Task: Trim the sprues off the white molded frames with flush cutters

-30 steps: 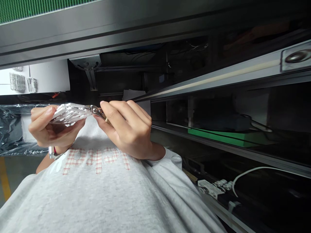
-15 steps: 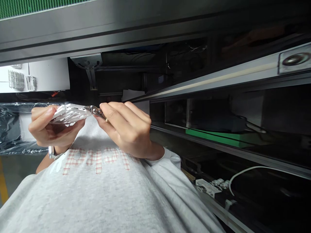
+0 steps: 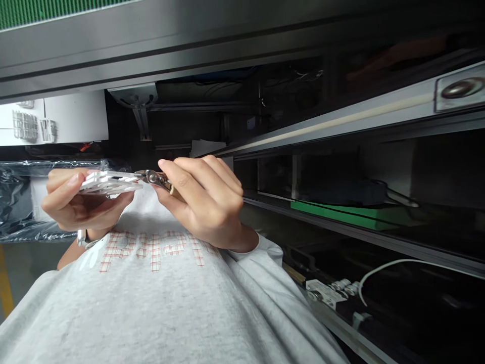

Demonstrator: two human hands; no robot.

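Observation:
In front of my chest, my left hand [image 3: 81,202] is closed around a flat white plastic part [image 3: 109,183] with slots or openwork in it, thumb on one face and fingers on the other. My right hand [image 3: 206,197] grips a small pair of metal pliers or cutters [image 3: 153,178], its handles mostly hidden in the palm. The tool's jaws point left and meet the right-hand edge of the white part. Whether the jaws are closed on the plastic is too small to make out.
Similar white pieces [image 3: 26,125] lie on a white surface [image 3: 76,116] at the upper left. Clear plastic sheeting [image 3: 15,202] is below it. A grey metal edge [image 3: 189,40] runs across the top. Right are dark shelves with a green board [image 3: 337,213] and a white cable [image 3: 382,264].
My right hand and the tool have shifted slightly right. The white part has tilted flatter in my left hand, showing less of its face.

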